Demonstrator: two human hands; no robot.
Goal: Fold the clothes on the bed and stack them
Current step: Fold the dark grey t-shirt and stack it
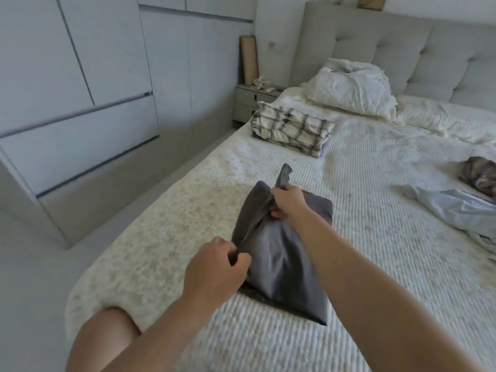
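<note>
Mid-fold, both hands pinched the grey garment [281,253] on the bed [375,210].
Left hand [217,267] gripped its near edge; right hand [288,201] its far edge, arms outstretched.

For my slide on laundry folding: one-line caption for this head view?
Both hands, left hand and right hand, pinch a grey garment's edge on the bed; plaid stack behind.

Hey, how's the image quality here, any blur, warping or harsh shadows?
Head view: soft even daylight, no glare; wide-angle bending curves the grey wardrobe panels and the bed edge; overall slightly soft, with the dark grey folded garment and both hands, left and right, reasonably sharp.
</note>
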